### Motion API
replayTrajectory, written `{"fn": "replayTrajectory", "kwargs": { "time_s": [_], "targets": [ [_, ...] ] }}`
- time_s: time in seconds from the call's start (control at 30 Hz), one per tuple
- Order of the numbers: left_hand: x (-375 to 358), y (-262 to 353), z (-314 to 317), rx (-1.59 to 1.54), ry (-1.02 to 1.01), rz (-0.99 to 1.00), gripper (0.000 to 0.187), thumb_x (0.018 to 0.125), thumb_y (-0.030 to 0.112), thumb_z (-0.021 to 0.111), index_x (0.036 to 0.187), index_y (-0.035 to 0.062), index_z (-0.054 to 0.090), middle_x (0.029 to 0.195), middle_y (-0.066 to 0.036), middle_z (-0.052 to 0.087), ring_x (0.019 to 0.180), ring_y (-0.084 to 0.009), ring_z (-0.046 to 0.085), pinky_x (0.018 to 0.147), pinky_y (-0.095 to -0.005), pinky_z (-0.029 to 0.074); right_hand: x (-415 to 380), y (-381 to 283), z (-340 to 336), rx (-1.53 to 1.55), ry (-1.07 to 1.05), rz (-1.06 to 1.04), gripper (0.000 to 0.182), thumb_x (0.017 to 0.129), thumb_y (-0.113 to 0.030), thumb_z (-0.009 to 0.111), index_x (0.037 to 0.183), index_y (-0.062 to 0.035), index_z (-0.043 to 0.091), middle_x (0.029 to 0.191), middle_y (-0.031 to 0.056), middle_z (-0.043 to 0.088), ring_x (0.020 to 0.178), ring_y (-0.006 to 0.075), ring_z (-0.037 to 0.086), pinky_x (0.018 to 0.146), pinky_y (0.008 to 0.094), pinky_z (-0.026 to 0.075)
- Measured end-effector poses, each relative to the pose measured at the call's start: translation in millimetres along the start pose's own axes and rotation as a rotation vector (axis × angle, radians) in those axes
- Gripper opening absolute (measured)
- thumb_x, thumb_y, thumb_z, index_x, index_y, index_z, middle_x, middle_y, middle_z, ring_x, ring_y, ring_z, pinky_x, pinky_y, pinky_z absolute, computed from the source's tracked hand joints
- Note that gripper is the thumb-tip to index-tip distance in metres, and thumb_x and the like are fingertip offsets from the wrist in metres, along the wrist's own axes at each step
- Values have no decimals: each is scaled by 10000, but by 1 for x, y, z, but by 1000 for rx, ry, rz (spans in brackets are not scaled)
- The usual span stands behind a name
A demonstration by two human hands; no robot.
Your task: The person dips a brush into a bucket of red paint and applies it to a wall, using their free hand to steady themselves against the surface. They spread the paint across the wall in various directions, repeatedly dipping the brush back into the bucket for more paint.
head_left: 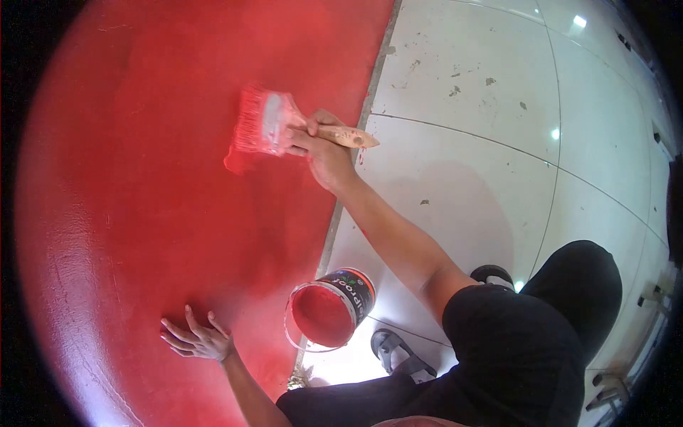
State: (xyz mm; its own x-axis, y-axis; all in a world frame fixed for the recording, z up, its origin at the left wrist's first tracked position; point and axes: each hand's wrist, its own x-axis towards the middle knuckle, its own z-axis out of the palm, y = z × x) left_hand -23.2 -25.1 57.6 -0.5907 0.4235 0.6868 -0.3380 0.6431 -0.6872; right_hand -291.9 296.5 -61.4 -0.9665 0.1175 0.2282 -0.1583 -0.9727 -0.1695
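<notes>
My right hand (pixel 320 146) is closed round the wooden handle and base of a wide paintbrush (pixel 274 117). The brush's bristles are coated in red paint and lie against the red surface (pixel 171 192), close to its edge with the white tiles. My left hand (pixel 199 340) has its fingers spread and is at the red surface, lower left, holding nothing. Between my two arms stands an open paint bucket (pixel 343 299) with red paint inside and a black label, its wire handle hanging down over the rim.
White floor tiles (pixel 455 135) with scuffs and small red spots lie to the right of the red area. My sandalled feet (pixel 395 352) and bent, black-clothed leg (pixel 587 285) are at the lower right. Dark metal legs (pixel 608 391) show at the far right edge.
</notes>
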Motion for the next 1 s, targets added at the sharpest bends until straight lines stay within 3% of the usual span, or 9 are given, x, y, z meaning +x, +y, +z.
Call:
{"fn": "replayTrajectory", "kwargs": {
  "time_s": [0.23, 0.4, 0.47, 0.5, 0.73, 0.77, 0.83, 0.87, 1.0],
  "targets": [
    [39, 28, -12, -170, 17, -107, 499, 975, 384, 670, 1309, 49, 511, 1487, -228, 404, 1429, -378, 296, 1126, -569, 249, -14, -26, -163, -322, 555, 96, 315, 844, 42, 667, 894, -182, 450, 922, 15, 622, 854, 180, 678, 691, 373, 572],
    [69, 73, 11, -310, 82, -46, 567, 1010, 518, 564, 1410, 129, 462, 1592, -211, 347, 1490, -386, 258, 1185, -559, 123, 88, -83, -226, -413, 651, -108, 267, 836, 19, 642, 925, -189, 501, 920, 13, 623, 790, 164, 642, 607, 359, 529],
    [67, 75, 20, 33, -11, -35, 619, 1029, 622, 427, 1468, 186, 431, 1646, -183, 307, 1527, -369, 237, 1212, -550, 36, 129, -108, -233, -595, 602, -15, 319, 795, 21, 669, 953, -165, 465, 884, 20, 604, 773, 193, 669, 763, 429, 560],
    [61, 73, 28, 69, -1, -50, 662, 1032, 671, 330, 1498, 208, 410, 1657, -166, 303, 1540, -351, 233, 1221, -540, -10, 148, -113, -236, -595, 602, -10, 319, 795, 21, 669, 953, -165, 465, 884, 20, 604, 773, 193, 669, 763, 429, 560],
    [59, 74, 29, 103, -23, -45, 666, 1035, 679, 300, 1487, 205, 422, 1668, -184, 256, 1537, -375, 219, 1216, -564, 7, 228, -85, -255, -846, 624, 61, 199, 855, 25, 629, 850, -124, 498, 805, 33, 601, 665, 178, 632, 614, 370, 565],
    [59, 74, 30, 118, -33, -46, 690, 1027, 689, 313, 1501, 194, 387, 1668, -193, 247, 1535, -395, 210, 1209, -585, 25, 241, -73, -260, -762, 423, -192, 218, 861, 20, 644, 847, -125, 482, 799, 27, 588, 653, 168, 618, 610, 365, 564],
    [59, 74, 32, 90, -20, -45, 701, 1023, 692, 323, 1510, 189, 360, 1666, -195, 252, 1533, -402, 208, 1204, -594, 40, 230, -87, -222, -554, 238, -233, 253, 871, 23, 654, 863, -126, 450, 813, 25, 571, 663, 164, 601, 631, 365, 565],
    [60, 74, 32, 62, 2, -50, 714, 1019, 695, 333, 1518, 184, 333, 1663, -197, 256, 1532, -409, 205, 1199, -603, 55, 216, -115, -170, -434, 254, -32, 265, 877, 30, 649, 883, -126, 435, 835, 28, 568, 684, 168, 597, 655, 371, 567],
    [61, 75, 28, 74, -29, -48, 711, 1021, 680, 354, 1527, 184, 290, 1654, -214, 265, 1526, -421, 201, 1184, -620, 99, 235, -131, -197, -216, -69, -184, 255, 896, 42, 601, 952, -134, 425, 910, 37, 581, 720, 194, 611, 687, 402, 576]
  ]
}}
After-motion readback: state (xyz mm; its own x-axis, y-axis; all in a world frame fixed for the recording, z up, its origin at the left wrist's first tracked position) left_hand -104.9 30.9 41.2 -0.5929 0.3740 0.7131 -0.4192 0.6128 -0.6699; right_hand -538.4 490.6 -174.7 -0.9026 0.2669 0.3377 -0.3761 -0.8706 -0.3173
